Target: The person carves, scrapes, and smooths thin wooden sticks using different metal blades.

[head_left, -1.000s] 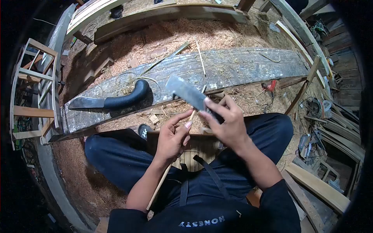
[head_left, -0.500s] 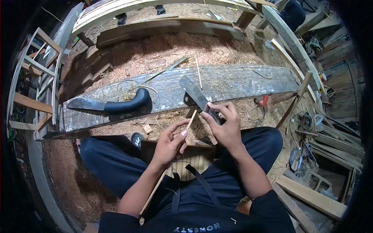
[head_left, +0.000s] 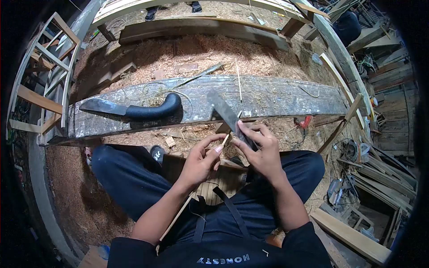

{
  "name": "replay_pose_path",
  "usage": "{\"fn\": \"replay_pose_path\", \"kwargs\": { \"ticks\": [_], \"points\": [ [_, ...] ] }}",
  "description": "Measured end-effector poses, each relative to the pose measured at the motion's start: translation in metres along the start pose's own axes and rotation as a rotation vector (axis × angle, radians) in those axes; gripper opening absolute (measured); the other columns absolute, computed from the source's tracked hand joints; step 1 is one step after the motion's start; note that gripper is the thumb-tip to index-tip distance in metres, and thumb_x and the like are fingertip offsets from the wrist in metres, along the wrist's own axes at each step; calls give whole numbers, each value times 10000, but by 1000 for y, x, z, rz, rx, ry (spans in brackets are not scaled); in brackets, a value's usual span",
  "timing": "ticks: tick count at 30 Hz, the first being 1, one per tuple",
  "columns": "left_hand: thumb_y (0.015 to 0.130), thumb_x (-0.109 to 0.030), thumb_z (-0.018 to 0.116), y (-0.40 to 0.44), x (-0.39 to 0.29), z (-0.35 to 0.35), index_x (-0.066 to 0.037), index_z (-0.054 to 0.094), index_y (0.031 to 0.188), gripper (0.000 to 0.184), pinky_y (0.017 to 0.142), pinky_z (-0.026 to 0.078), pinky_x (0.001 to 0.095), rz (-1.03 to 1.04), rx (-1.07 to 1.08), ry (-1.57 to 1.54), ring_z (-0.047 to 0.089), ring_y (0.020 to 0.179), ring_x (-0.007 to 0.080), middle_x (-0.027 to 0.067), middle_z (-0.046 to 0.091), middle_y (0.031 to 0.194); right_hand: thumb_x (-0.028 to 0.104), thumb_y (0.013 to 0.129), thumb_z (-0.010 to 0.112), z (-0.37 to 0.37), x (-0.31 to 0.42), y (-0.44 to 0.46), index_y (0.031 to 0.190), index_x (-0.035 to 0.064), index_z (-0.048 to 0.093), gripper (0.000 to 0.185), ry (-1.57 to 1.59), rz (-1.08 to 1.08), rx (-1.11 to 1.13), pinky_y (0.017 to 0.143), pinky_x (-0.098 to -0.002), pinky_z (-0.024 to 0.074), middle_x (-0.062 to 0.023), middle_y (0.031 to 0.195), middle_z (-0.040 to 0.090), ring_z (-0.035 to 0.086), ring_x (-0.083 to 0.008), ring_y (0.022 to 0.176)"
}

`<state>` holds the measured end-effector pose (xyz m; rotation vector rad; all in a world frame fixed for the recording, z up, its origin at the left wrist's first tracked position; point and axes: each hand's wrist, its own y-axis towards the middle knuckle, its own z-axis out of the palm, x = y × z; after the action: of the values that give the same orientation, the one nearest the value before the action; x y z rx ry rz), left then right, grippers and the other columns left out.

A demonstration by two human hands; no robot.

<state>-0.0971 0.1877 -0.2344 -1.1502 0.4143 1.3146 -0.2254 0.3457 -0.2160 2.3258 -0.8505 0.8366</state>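
Observation:
My left hand [head_left: 201, 163] is closed on a thin wooden strip [head_left: 226, 138], pinching it between thumb and fingers. The strip's lower length runs back along my left forearm, and its upper end passes by the blade. My right hand [head_left: 261, 149] grips a flat metal knife [head_left: 223, 109] with its blade pointing up and left; the fingers hide its handle end. The blade lies across the strip, apparently touching it. Beyond my hands, a second knife [head_left: 154, 111] with a curved black handle lies on the weathered wooden bench [head_left: 286, 100].
Another thin strip [head_left: 239, 82] and a longer stick [head_left: 199, 76] lie on the bench. Wood frames [head_left: 40, 80] stand at left. Boards [head_left: 351, 234] are piled at right. Shavings [head_left: 210, 53] cover the floor. A person's feet [head_left: 151, 13] show at the far side.
My left hand has moved slightly right, nearer my right hand. The strip has slid upward, so its end now shows past the blade. The view has shifted a little.

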Motion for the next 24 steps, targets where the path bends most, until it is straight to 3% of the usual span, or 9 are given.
{"fn": "replay_pose_path", "kwargs": {
  "ticks": [2,7,9,11,13,17,19,24],
  "points": [
    [1003,-133,564,1,0,-3,-66,567,1334,338,506,352,204,76,33,34,449,569,26,-54,521,690,175,809,791,-2,3,2,1254,112,677,463,-24,87,-31,694,-358,517,-146,889,607,624,-247,780],
    [996,-115,574,1,2,-3,-50,599,1330,341,512,345,202,79,-4,40,438,580,21,-59,521,702,145,835,763,0,12,0,1259,111,672,435,10,-33,49,676,-362,510,-164,883,600,622,-262,746],
    [993,-109,577,-3,4,-5,-46,602,1329,343,510,342,201,62,-17,29,435,578,21,-59,522,706,143,837,759,1,5,3,1259,113,673,431,-25,122,-12,679,-358,512,-166,879,595,616,-263,737],
    [993,-114,584,-2,5,-5,-31,611,1315,333,503,335,200,45,-29,-14,424,571,20,-62,510,704,140,839,755,3,5,2,1254,113,677,423,-23,100,-39,671,-353,509,-161,870,592,605,-258,721],
    [993,-116,588,2,4,-5,-23,616,1307,329,500,331,200,47,-31,-34,419,568,20,-63,504,703,143,839,755,2,10,-1,1258,114,675,427,48,-51,72,659,-351,503,-158,861,588,600,-253,721],
    [997,-123,585,0,5,-7,-10,616,1301,326,494,324,197,27,-48,-43,410,560,17,-64,497,688,123,821,766,7,4,4,1224,109,696,409,5,55,-10,666,-338,500,-124,853,611,621,-222,738],
    [1001,-128,581,2,4,-5,-7,615,1300,325,489,319,195,34,-35,-44,407,556,16,-64,495,683,160,854,741,6,9,2,1246,135,687,396,54,-63,78,640,-360,506,-146,835,593,604,-244,713],
    [1005,-140,573,-2,-9,-3,-6,604,1311,335,458,295,199,0,-32,-25,398,533,15,-67,492,665,164,845,754,5,-4,11,1237,126,690,399,23,55,-45,623,-350,502,-143,816,591,606,-240,684]
  ]
}}
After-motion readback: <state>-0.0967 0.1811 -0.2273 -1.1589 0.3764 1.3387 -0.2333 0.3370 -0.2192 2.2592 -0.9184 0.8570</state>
